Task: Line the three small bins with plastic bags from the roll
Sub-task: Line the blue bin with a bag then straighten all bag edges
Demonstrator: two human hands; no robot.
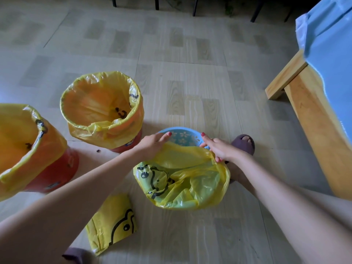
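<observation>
While our left hand (pixel 152 144) and right hand (pixel 219 149) pinch the yellow bag (pixel 182 180) edge, the blue bin (pixel 181 137) far rim sits just beyond our fingertips, probably uncovered.

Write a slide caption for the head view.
Both hands stretch a yellow bag over the blue bin.

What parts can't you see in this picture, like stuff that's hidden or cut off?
All in the head view:
- Blue bin: mostly hidden under the yellow bag; only the far rim shows.
- Near orange bin: cut off by the left edge.
- Far orange bin: body mostly covered by its liner.
- Folded bags on the floor: how many, impossible to tell.
- Left hand, right hand: fingertips under the bag edge hidden.
</observation>
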